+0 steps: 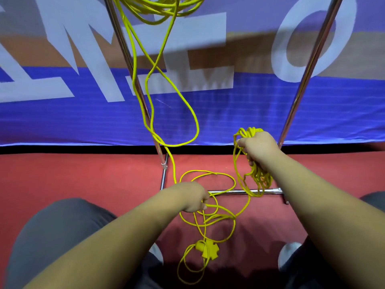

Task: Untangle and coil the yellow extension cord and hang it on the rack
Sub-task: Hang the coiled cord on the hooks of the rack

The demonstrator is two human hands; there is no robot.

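Hands, head view: the right hand (pixel 258 149) is closed in a fist around a bunch of loops of the yellow extension cord (pixel 249 132). A tuft of loops stands above the fist and a longer bunch (pixel 260 178) hangs below it. The left hand (pixel 193 197), lower and nearer the body, has its fingers curled and pinches a single strand at the fingertips.

Cord appearance: thin, round, uniformly bright yellow, with no visible markings. From the left hand one run rises to a mass of loops (pixel 164 9) at the top edge of the frame; what carries that mass is out of view. A long slack loop hangs from that run beside the left upright. Below the hands, several loose, crossing loops lie on the red floor (pixel 83 176). A cross-shaped yellow socket block (pixel 208 249) rests on the floor among them.

Count:
- Cord: one.
- Socket block: one.
- Rack uprights, chrome tube: two, left (pixel 125 49) and right (pixel 310 65).
- Rack base bar (pixel 229 192): one, lying on the floor, with cord loops crossing it.
- Shoe tips, white: two (pixel 156 251) (pixel 289 255).

A blue banner (pixel 62 117) with large white letters hangs behind the rack.
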